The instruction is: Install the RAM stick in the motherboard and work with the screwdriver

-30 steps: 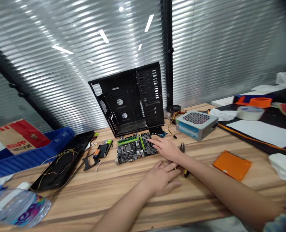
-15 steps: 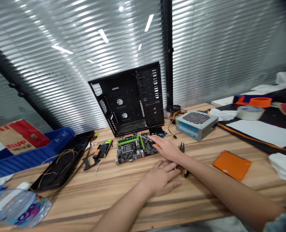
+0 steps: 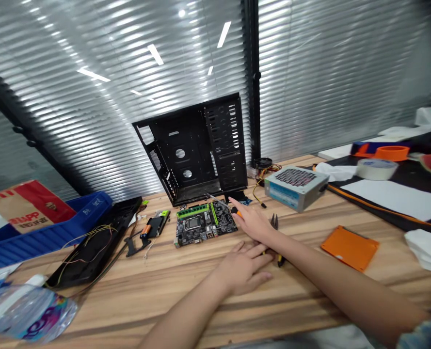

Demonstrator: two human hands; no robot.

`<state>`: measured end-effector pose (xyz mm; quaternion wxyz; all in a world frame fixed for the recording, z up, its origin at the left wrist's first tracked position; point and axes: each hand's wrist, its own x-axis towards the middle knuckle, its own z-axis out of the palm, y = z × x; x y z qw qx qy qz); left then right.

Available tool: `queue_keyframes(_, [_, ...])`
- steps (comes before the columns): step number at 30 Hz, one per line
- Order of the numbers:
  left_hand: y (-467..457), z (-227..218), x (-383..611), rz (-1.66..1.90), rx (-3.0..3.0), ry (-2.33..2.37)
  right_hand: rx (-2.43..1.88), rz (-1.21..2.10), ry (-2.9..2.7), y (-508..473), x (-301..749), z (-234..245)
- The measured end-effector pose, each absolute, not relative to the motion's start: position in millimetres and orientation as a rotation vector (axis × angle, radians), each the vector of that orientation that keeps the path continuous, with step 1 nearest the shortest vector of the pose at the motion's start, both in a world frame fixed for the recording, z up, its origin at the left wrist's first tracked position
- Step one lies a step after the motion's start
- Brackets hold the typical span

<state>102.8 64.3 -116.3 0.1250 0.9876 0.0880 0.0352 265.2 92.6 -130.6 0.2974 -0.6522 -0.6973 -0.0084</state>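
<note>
My right hand point(image 3: 254, 222) is around the orange handle of a screwdriver point(image 3: 219, 199), its index finger stretched forward. The thin shaft points left and away, above the far right corner of a motherboard point(image 3: 193, 224). That board lies on the table with a green memory stick and a bare processor socket area showing. My left hand point(image 3: 245, 269) rests palm down on the wood, fingers spread, holding nothing, just in front of the right hand. Under my right wrist lie pliers point(image 3: 275, 222), jaws pointing away, their handles partly hidden.
A black computer case point(image 3: 193, 150) stands behind the board. To the right are a power supply point(image 3: 297, 186) and an orange drive-like plate point(image 3: 349, 248). Leftward lie a black panel point(image 3: 91, 252) with wires, a blue bin point(image 3: 55, 237) and a plastic bottle point(image 3: 33, 310).
My right index finger has lifted and straightened, and the screwdriver's shaft has shifted up slightly. My left hand has stayed where it was.
</note>
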Motion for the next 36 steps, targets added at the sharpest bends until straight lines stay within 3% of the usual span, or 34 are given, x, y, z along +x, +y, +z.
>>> queue_keyframes(36, [64.7,-117.8,103.6,0.085,2.913,0.26,-1.772,-0.21,-1.86,94.5,266.4,-133.7])
